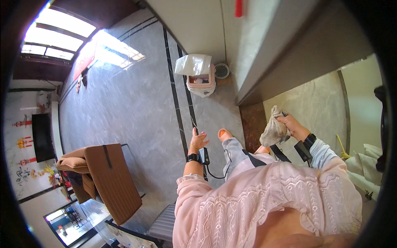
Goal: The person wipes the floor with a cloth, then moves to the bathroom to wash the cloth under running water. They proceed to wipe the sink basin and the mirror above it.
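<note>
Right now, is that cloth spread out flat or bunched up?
Bunched up: the greyish cloth hangs in crumpled folds from the right hand.

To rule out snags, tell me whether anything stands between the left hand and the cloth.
Nothing visible stands between the left hand and the grey cloth gripped in the right hand. The orange slipper showing between them appears well below, down by the floor.

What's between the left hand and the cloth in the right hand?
In the head view, an orange slipper, some grey floor and a brown floor panel appear between the left hand and the cloth, all lower down.
</note>
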Available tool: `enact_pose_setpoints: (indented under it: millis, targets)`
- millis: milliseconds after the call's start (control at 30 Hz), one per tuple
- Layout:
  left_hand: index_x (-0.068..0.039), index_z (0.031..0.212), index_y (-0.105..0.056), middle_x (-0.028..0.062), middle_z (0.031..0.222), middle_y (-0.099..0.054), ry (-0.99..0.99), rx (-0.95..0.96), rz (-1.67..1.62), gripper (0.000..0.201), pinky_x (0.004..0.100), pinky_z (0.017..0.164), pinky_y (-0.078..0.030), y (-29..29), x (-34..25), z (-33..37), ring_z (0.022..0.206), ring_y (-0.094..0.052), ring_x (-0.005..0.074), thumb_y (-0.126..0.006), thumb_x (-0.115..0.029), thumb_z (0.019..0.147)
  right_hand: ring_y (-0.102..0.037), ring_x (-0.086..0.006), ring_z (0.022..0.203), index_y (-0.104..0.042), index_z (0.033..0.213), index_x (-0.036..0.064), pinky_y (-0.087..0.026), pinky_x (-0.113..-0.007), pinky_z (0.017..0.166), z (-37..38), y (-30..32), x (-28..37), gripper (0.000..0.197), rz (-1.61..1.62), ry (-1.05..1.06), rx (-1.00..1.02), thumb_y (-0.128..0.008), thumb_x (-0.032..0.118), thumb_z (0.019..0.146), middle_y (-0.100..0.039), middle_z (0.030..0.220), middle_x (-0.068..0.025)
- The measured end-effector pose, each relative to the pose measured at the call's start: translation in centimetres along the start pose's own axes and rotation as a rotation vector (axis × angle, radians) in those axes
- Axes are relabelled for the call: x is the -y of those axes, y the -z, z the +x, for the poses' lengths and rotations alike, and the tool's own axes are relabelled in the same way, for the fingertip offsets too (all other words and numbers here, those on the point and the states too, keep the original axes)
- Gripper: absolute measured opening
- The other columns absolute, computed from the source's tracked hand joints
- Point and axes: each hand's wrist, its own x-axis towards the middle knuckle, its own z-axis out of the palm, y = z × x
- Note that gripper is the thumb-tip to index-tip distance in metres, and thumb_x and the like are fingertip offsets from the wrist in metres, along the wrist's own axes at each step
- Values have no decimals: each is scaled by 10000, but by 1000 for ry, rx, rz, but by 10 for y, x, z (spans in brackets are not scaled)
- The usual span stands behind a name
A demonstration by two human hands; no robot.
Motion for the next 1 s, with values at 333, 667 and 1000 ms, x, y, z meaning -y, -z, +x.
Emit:
enact_pose_setpoints:
  millis: [333,667,1000]
  targets:
    - [-214,1133,-576,22,1340,-417,-538,712,1514,465,643,990,-207,-41,-54,23,1172,-442,202,-511,-518,787,-619,-145,710,-553,990,27,-523,-286,614,-110,108,11,210,296,302,-175,-614,118,812,-623,861,-52]
    - [-187,1326,-376,86,1274,-481,437,783,183,461,458,882,-419,-224,-150,5,1124,-494,246,-537,-252,900,-632,-172,681,-580,935,2,-534,-311,615,-138,169,-58,148,703,503,-387,-593,89,816,-636,823,-78]
    - [-100,1278,-409,87,1149,-574,314,973,278,378,356,818,-484,-407,-191,47,984,-580,216,-487,-198,921,-633,-187,745,-571,981,1,-533,-323,659,-149,272,-50,163,712,715,-546,-554,79,839,-630,870,-86]
